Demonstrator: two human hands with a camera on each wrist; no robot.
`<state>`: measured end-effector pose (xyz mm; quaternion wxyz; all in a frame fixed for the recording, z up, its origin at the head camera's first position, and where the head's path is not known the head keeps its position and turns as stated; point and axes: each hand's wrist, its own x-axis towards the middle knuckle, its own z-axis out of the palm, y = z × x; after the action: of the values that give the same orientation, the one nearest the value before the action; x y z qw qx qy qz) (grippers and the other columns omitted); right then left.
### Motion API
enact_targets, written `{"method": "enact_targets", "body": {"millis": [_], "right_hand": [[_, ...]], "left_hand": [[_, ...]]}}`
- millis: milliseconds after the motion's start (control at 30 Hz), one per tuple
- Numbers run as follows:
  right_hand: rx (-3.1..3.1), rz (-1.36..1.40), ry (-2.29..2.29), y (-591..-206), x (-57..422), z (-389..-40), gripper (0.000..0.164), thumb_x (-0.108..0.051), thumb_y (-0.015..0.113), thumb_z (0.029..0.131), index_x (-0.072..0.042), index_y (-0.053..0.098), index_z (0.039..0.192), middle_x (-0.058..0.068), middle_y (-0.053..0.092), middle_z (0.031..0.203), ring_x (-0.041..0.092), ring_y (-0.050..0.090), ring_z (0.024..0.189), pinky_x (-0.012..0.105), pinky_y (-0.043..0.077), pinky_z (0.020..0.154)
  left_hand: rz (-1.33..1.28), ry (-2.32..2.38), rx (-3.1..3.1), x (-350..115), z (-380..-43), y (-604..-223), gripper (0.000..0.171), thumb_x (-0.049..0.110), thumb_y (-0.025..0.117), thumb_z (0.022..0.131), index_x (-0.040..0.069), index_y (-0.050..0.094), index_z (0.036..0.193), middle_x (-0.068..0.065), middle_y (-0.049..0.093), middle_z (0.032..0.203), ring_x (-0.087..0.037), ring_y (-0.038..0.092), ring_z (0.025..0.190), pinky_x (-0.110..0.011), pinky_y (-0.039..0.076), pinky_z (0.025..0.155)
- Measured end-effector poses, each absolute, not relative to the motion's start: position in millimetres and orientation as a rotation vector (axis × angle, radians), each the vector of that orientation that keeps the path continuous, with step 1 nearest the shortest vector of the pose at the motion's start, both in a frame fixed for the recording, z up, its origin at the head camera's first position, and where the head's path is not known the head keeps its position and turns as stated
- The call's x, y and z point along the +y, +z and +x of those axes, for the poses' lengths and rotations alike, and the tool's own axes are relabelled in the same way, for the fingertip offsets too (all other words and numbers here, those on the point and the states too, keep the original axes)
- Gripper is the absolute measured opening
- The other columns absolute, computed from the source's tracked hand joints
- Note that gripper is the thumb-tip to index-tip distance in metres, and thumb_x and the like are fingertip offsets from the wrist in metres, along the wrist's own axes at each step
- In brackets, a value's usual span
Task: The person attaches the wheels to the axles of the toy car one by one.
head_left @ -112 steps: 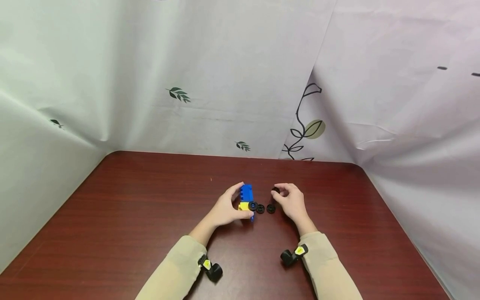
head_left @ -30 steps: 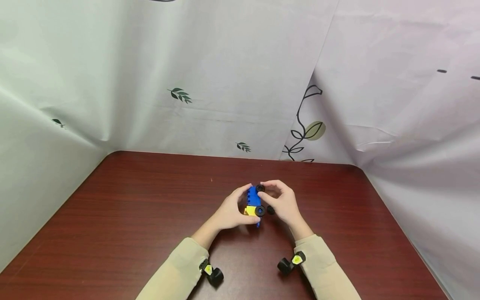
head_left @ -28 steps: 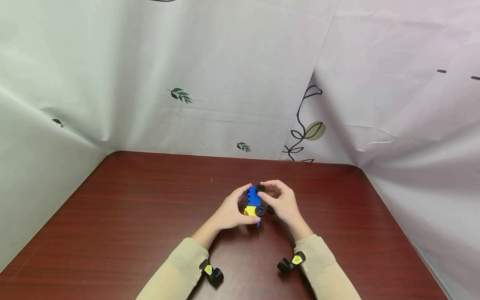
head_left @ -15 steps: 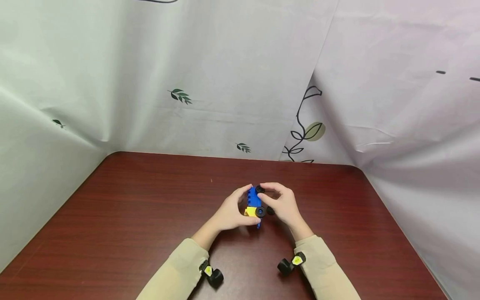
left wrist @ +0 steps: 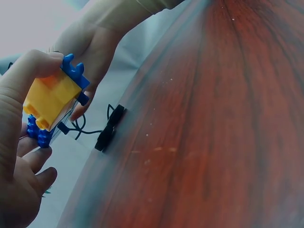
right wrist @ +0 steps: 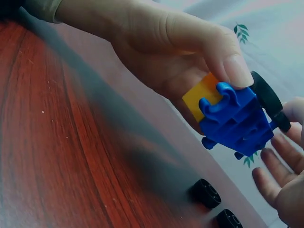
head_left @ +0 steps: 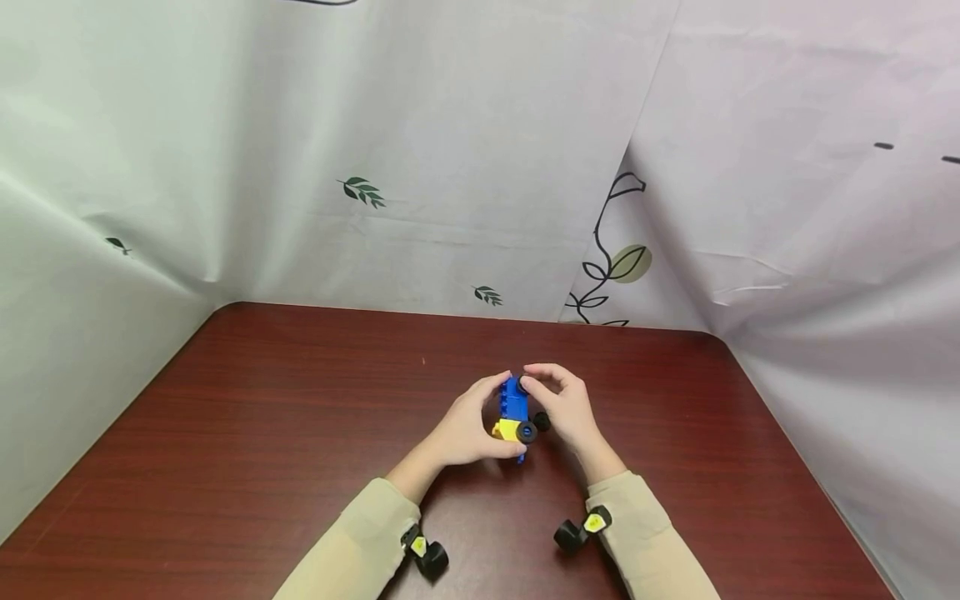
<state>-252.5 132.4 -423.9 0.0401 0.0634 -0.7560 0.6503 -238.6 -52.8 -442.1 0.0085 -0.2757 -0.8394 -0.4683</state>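
My left hand (head_left: pixel 465 429) grips a blue and yellow toy brick car (head_left: pixel 514 405) on its side above the table, thumb at the yellow end. A black wheel (head_left: pixel 527 432) is on the car near that thumb. At the far end, my right hand (head_left: pixel 567 408) pinches another black wheel (right wrist: pixel 283 122) against the blue part; the head view shows only a sliver of it. In the left wrist view, the yellow block (left wrist: pixel 52 97) and blue hooks (left wrist: pixel 73 69) face the camera. Loose black wheels (right wrist: pixel 207 194) lie on the table beneath the hands.
The dark red-brown table (head_left: pixel 300 400) has a rounded far edge. A pale curtain (head_left: pixel 450 167) with leaf prints hangs behind it and along the sides. A black wrist camera is strapped on each sleeve (head_left: pixel 367 517).
The right hand has brought its wheel from beside the car to the car's far end. The left hand and car have shifted right and slightly nearer, most recently a little further.
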Motion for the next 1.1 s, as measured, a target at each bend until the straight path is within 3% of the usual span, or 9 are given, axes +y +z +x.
{"method": "enact_targets", "body": {"millis": [167,367,600,1100], "right_hand": [[-2.325,0.100,2.164,-424.0,131.1,-253.4,0.034,-0.023,0.063,0.091,-0.002,0.064,0.118,0.014,0.062,0.119,0.016,0.065,0.093,0.038,0.055,0.086],[-2.249,0.049,2.423,-421.1,130.1,-251.1,0.040,-0.029,0.058,0.094,-0.003,0.060,0.125,0.008,0.065,0.115,0.016,0.066,0.089,0.034,0.057,0.076],[-2.204,0.136,2.663,-418.8,131.7,-249.9,0.047,-0.033,0.048,0.098,-0.006,0.048,0.136,0.006,0.062,0.117,0.017,0.065,0.087,0.033,0.057,0.075],[-2.060,0.119,2.695,-420.7,127.2,-248.7,0.033,-0.028,0.050,0.098,-0.005,0.055,0.122,0.000,0.065,0.103,0.016,0.061,0.080,0.030,0.056,0.071]], "left_hand": [[-0.869,-1.474,-2.592,-51.9,-237.2,-440.7,0.100,0.044,0.082,0.067,0.012,0.031,0.148,-0.003,0.041,0.145,-0.021,0.043,0.130,-0.047,0.041,0.104],[-0.870,-1.481,-2.559,-50.4,-236.6,-440.8,0.099,0.041,0.083,0.067,0.016,0.031,0.148,-0.001,0.040,0.145,-0.018,0.042,0.131,-0.047,0.040,0.106],[-0.873,-1.496,-2.534,-50.1,-236.3,-441.0,0.100,0.037,0.084,0.066,0.018,0.031,0.148,0.000,0.037,0.145,-0.016,0.040,0.132,-0.045,0.038,0.107],[-0.832,-1.509,-2.564,-50.1,-237.1,-441.7,0.100,0.038,0.083,0.067,0.017,0.030,0.148,-0.002,0.040,0.146,-0.020,0.042,0.133,-0.048,0.039,0.106]]}}
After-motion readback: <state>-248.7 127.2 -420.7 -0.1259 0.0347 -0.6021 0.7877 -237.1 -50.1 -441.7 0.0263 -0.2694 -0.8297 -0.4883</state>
